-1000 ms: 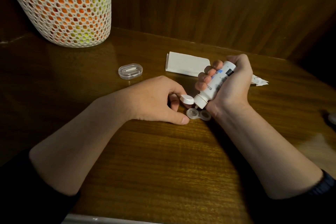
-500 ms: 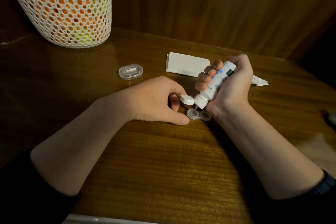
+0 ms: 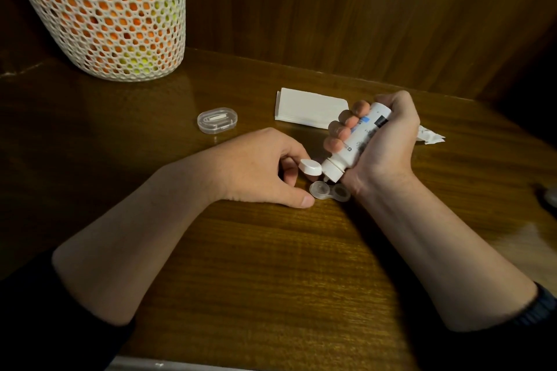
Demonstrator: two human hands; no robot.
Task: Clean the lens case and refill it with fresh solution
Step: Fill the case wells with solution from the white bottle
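Lying open on the desk [image 3: 271, 265], the clear lens case [image 3: 330, 191] sits between the two hands, both wells uncovered, the left well just beside the left thumb tip. Right hand [image 3: 382, 144] grips a white bottle [image 3: 355, 141] tipped nozzle-down, fingers curled round its body; nozzle hangs right above the case, near the join of the two wells. Whether liquid is coming out cannot be told. Left hand [image 3: 259, 166] rests on the desk, fingers curled, holding a white cap [image 3: 310, 167] at the fingertips, close to the bottle's neck. Behind the hands: a folded white tissue pack [image 3: 307, 108] flat on the desk, partly hidden by the right fingers. A crumpled white wrapper [image 3: 429, 137] pokes out past the right hand. Left of the tissues, a small clear oval box [image 3: 217, 119] with something white inside. Far left corner, a white mesh basket [image 3: 108, 12], orange and yellow contents showing through the holes. Wood panel wall [image 3: 361, 9] behind. Dark sleeves on both forearms, pushed up.
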